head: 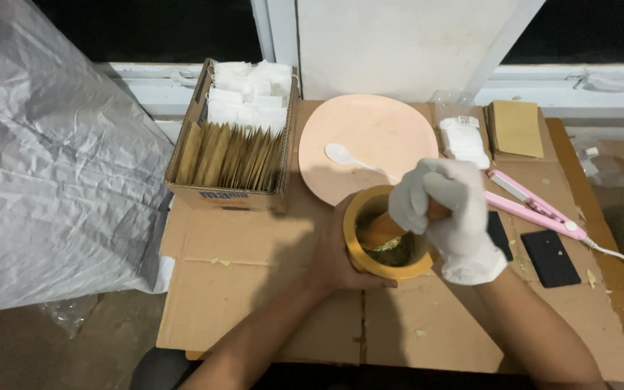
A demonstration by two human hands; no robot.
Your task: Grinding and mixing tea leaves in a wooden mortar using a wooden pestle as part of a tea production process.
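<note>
A yellow mortar bowl (359,253) stands on flattened cardboard (254,274) with green crushed matter inside. My left hand (330,260), bare, wraps around the bowl's left side. My right hand (445,209), in a white glove, is closed on a wooden pestle (383,227) whose end rests in the bowl. Just behind the bowl lies a pink plate (370,137) with a white plastic spoon (348,159) on it.
A cardboard box (218,191) of brown envelopes and white sachets sits at the back left. A pink sealer tool (532,206), a black pad (550,258), white packets (464,141) and brown envelopes (516,128) lie to the right. A big plastic sheet (52,173) fills the left.
</note>
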